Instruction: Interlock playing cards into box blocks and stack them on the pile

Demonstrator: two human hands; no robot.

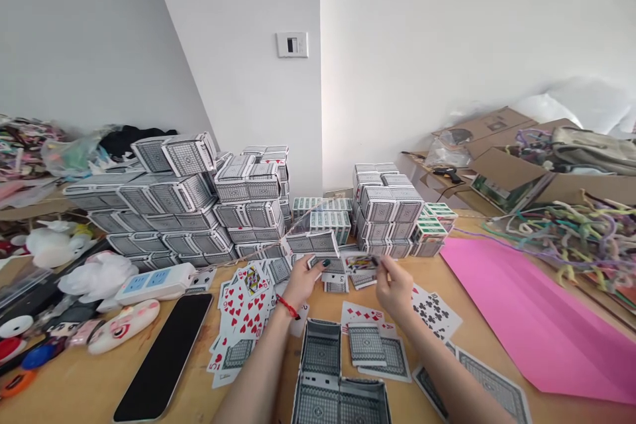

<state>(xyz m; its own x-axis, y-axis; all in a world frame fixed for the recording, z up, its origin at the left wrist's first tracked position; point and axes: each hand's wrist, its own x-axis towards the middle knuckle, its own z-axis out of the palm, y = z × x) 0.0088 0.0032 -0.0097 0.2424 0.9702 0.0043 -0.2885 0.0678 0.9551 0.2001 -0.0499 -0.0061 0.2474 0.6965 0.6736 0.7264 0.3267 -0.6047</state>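
At the lower left of the frame, a flat black phone [163, 354] lies on the wooden surface [92, 394], left of spread white playing cards with red hearts [243, 308]. At the centre, the left hand [299, 286] reaches in among grey-backed cards, its grip too small to tell, above an open grey-patterned card box [320, 358] at the bottom. Just right, the right hand's fingers [383, 264] pinch a colourful court card [361, 263], left of a bright pink sheet [541, 318].
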